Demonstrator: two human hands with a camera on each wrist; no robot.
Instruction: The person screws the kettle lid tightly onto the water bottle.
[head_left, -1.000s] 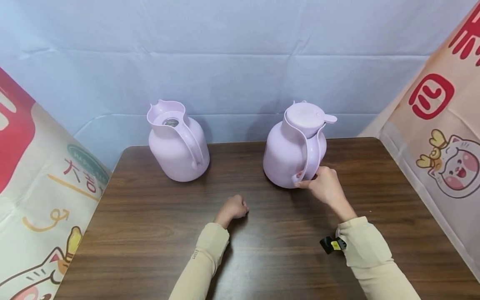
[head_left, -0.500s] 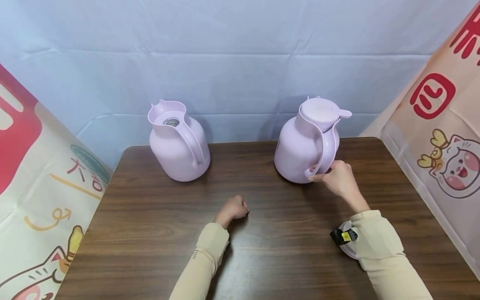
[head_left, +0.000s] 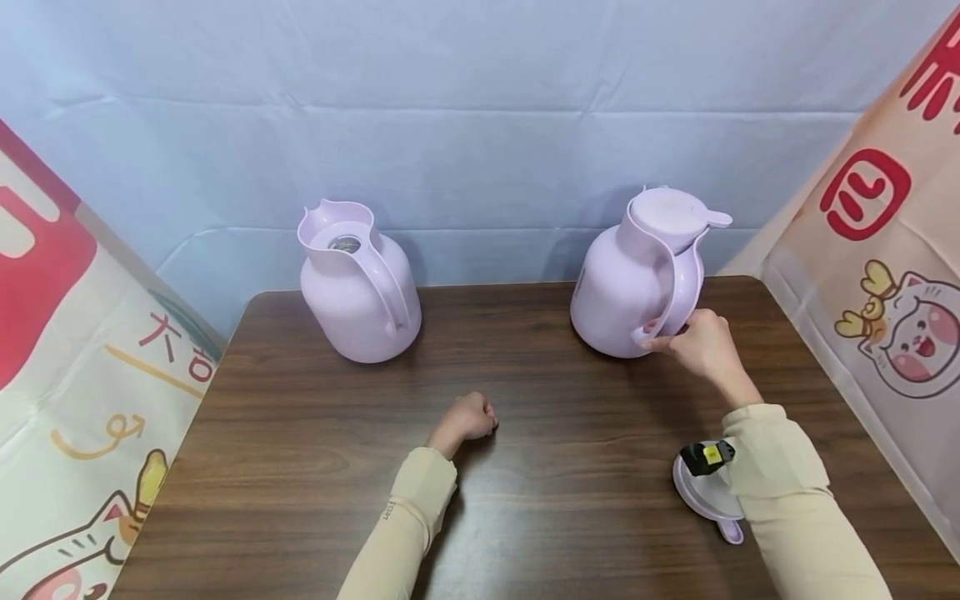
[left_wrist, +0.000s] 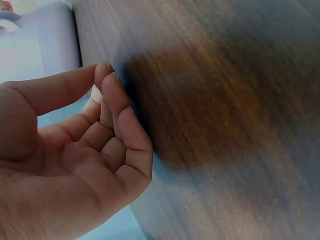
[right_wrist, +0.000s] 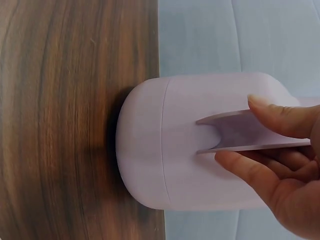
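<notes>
Lidded jug (head_left: 621,287) shifted rightward | right grip (head_left: 701,343) holds handle (head_left: 685,283) | left grip (head_left: 470,415) loosely curled

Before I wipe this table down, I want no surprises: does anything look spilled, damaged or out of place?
Oddly, the left jug stands lidless, unlike the right jug; a loose lid lies on the table, partly hidden by the right sleeve. No spill or damage shows.
</notes>
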